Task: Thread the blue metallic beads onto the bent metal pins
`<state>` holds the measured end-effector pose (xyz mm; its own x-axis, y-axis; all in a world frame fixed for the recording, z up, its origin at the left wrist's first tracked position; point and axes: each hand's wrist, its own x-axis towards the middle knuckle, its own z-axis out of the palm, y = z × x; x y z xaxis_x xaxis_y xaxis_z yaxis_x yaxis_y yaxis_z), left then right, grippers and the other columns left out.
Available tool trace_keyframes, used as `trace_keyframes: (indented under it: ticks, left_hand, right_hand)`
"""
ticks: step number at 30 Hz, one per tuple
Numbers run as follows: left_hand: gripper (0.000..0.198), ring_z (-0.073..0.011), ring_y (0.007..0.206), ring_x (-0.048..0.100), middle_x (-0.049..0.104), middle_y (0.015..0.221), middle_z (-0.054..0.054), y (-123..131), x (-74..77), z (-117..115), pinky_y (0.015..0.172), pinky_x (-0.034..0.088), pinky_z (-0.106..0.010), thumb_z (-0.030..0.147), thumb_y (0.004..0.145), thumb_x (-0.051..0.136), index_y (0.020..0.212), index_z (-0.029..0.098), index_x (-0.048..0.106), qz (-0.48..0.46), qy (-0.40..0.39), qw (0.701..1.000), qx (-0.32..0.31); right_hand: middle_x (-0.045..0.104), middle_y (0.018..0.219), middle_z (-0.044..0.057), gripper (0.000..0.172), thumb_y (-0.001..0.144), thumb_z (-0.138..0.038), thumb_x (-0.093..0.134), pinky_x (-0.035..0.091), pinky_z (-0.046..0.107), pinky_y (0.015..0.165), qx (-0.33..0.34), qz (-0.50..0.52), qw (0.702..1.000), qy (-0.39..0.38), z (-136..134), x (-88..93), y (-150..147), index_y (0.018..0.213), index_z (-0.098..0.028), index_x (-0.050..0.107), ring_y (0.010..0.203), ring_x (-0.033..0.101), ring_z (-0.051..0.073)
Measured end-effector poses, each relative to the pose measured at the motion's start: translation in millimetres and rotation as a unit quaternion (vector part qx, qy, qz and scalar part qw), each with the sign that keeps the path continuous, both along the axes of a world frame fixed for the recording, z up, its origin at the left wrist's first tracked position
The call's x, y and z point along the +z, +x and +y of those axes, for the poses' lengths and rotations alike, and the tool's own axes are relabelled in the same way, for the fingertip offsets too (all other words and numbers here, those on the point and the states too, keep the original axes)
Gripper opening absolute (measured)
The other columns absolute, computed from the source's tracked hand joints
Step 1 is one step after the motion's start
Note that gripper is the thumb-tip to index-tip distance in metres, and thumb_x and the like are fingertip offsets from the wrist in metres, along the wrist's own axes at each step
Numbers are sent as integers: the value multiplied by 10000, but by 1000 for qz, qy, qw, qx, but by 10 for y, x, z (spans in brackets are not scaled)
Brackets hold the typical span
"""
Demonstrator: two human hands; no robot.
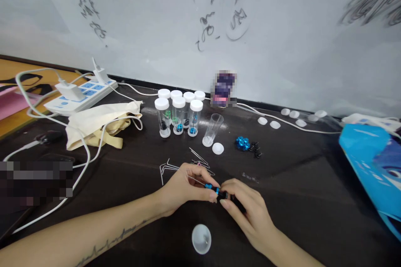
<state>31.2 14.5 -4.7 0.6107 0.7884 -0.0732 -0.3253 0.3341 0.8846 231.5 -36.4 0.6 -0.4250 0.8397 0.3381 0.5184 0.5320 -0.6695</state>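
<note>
Dark table point(313, 183) with capped vials point(178, 112) against a scribbled whiteboard point(282, 29)

A makeshift workbench: dark table point(313, 183), scribbled whiteboard wall point(282, 29), capped vials point(178, 112), power strip point(83, 91).

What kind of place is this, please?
Probably a small workshop or makeshift packing desk: a dark table against a scribbled whiteboard wall, capped vials of small parts, a power strip, and loose blue nuts.
</note>
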Motion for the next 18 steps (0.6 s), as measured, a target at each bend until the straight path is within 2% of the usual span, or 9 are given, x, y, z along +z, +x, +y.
trace_keyframes:
  ticks: [4,7,11,16,18]
  left_hand:
    - [166,-91,633,651,702,683,-2,4,4,-1,627,512,-182,134,632,837,771,146,747,1,3,1000,1]
    - [166,-84,625,641,694,674,6,6,2,3,625,506,-178,135,629,839,765,148,745,5,-8,1000,6]
    - [164,-73,613,628,685,661,13,6,1,6,620,498,-172,131,626,840,758,145,744,4,-13,1000,13]
    - [164,-84,612,644,698,663,3,5,6,3,613,506,-176,131,629,837,766,145,747,-1,-5,1000,1]
    - [165,-90,626,649,702,672,-1,4,6,3,617,509,-178,132,627,839,764,146,747,0,-3,1000,2]
  right_hand:
    - [569,818,36,110,979,-232,462,439,311,673,0,-8,1000,-1,1,5,1,922,-199,551,740,549,181]
    - [579,885,46,52,960,-209,511,455,302,691,-1,3,1000,8,2,-5,-5,983,-202,557,769,559,176]
    - [580,991,62,146,932,-155,554,470,285,709,-9,23,999,21,1,-25,-6,1067,-208,546,783,568,157]
    - [576,831,32,32,945,-199,533,460,311,701,-2,7,1000,14,6,-12,2,965,-199,558,771,568,178]
    - [574,818,30,35,951,-203,523,458,312,694,0,5,1000,15,7,-6,5,956,-200,557,761,566,179]
